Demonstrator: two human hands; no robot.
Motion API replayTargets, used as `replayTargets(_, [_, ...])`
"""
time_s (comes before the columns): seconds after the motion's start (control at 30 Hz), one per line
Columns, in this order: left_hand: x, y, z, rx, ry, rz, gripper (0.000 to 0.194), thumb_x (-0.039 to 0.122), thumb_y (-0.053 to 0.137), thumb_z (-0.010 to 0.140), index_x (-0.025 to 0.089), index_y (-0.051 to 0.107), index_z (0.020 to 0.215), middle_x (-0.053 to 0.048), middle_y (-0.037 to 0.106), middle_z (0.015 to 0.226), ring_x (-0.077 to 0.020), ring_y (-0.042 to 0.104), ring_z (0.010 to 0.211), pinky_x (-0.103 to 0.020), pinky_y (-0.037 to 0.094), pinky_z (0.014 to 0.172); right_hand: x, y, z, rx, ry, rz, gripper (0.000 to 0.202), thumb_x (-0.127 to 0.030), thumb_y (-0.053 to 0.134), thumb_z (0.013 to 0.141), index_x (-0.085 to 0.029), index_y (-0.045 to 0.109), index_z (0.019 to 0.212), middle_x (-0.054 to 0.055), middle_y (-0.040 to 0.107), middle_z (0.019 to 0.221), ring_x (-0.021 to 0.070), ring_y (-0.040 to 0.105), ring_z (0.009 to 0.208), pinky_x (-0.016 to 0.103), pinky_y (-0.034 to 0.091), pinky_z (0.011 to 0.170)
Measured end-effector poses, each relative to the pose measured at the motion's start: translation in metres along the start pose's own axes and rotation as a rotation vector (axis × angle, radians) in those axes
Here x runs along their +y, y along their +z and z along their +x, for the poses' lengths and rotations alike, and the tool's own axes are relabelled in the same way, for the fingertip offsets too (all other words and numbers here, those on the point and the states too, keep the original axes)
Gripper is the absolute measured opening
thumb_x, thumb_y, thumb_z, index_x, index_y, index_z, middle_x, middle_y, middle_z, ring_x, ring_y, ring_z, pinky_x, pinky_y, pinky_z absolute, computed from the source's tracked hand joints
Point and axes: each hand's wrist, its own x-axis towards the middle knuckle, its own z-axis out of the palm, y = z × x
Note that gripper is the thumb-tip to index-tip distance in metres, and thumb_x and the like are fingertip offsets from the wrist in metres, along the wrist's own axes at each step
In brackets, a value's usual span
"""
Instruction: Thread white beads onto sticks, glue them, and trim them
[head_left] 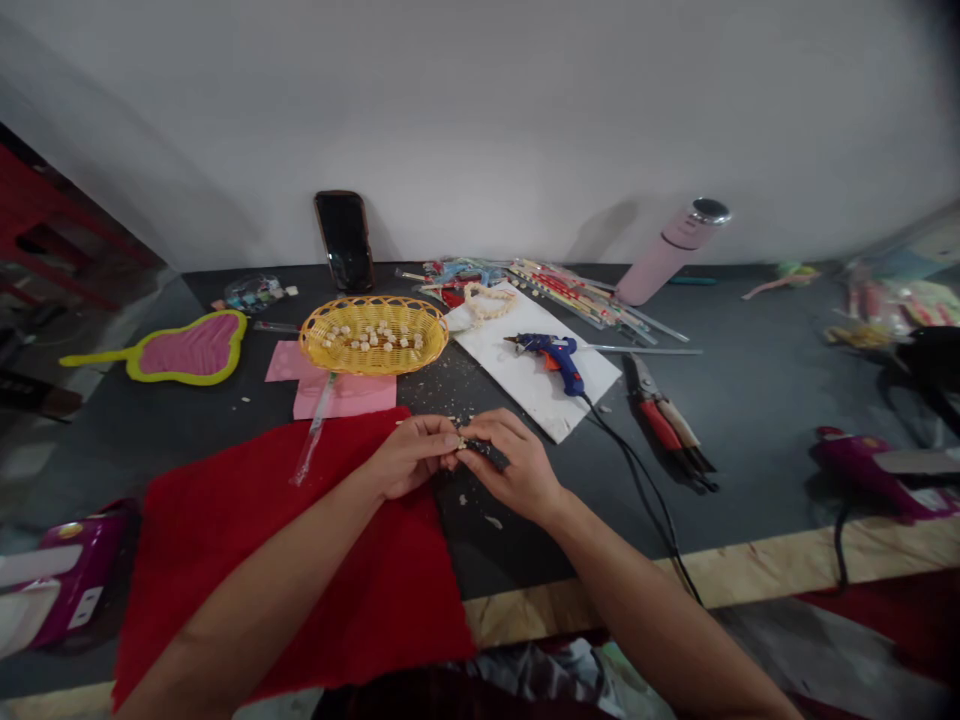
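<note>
My left hand (414, 456) and my right hand (519, 468) meet above the dark tabletop, beside the edge of a red cloth (300, 560). Between their fingertips is a small cream-coloured piece (461, 442), pinched by both hands and partly covered by the fingers. Its exact kind is too small to make out. Just beyond the hands stands a yellow woven basket (315, 352) holding several small pale pieces (367, 340). Pale crumbs lie scattered around the fingers. Right of the basket, a ring of cream-coloured pieces (491, 303) rests on a white board (525, 385).
A blue glue gun (559, 360) lies on the board, its cord running to the front edge. Red-handled pruning shears (664, 415) are to its right. A pink flask (671, 255), phone (345, 240), wrapped sticks (570, 295) and a yellow-rimmed pink paddle (191, 348) line the back.
</note>
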Motion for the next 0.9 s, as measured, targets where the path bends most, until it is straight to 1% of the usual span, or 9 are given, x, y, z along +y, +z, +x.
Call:
replayTargets(0.33, [-0.0004, -0.0008, 0.0004, 0.000, -0.001, -0.005, 0.021, 0.023, 0.075, 0.066, 0.011, 0.059, 0.064, -0.001, 0.061, 0.055, -0.0068, 0.055, 0.049, -0.018, 0.040, 0.053, 0.0009, 0.0010, 0.0006, -0.013, -0.011, -0.007, 0.015, -0.017, 0.059, 0.083, -0.020, 0.062, 0.097, 0.007, 0.062, 0.091, 0.0169, 0.058, 0.089, 0.033, 0.051, 0.081])
replayTargets(0.5, [-0.0009, 0.0002, 0.0004, 0.003, 0.032, -0.021, 0.022, 0.028, 0.075, 0.067, 0.010, 0.062, 0.069, -0.002, 0.063, 0.058, -0.0072, 0.056, 0.052, -0.018, 0.041, 0.055, 0.0034, 0.0015, -0.0003, 0.038, 0.012, -0.027, 0.015, -0.017, 0.060, 0.081, -0.021, 0.061, 0.095, 0.006, 0.063, 0.090, 0.0175, 0.059, 0.090, 0.033, 0.051, 0.081])
replayTargets(0.6, [-0.0011, -0.0002, 0.0010, 0.016, 0.042, -0.025, 0.021, 0.026, 0.076, 0.066, 0.010, 0.063, 0.070, -0.003, 0.064, 0.059, -0.0075, 0.057, 0.053, -0.018, 0.041, 0.056, 0.0038, 0.0010, 0.0001, 0.054, 0.014, -0.047, 0.014, -0.017, 0.060, 0.081, -0.021, 0.060, 0.095, 0.006, 0.062, 0.089, 0.0174, 0.059, 0.089, 0.033, 0.051, 0.080])
replayTargets(0.9, [-0.0010, 0.0035, 0.0018, 0.059, 0.035, 0.016, 0.018, 0.023, 0.076, 0.065, 0.010, 0.063, 0.070, -0.001, 0.064, 0.062, -0.0068, 0.057, 0.055, -0.018, 0.042, 0.058, 0.0034, 0.0004, 0.0006, 0.031, -0.010, -0.117, 0.016, -0.016, 0.057, 0.081, -0.023, 0.059, 0.095, 0.005, 0.062, 0.091, 0.0177, 0.059, 0.090, 0.034, 0.052, 0.080])
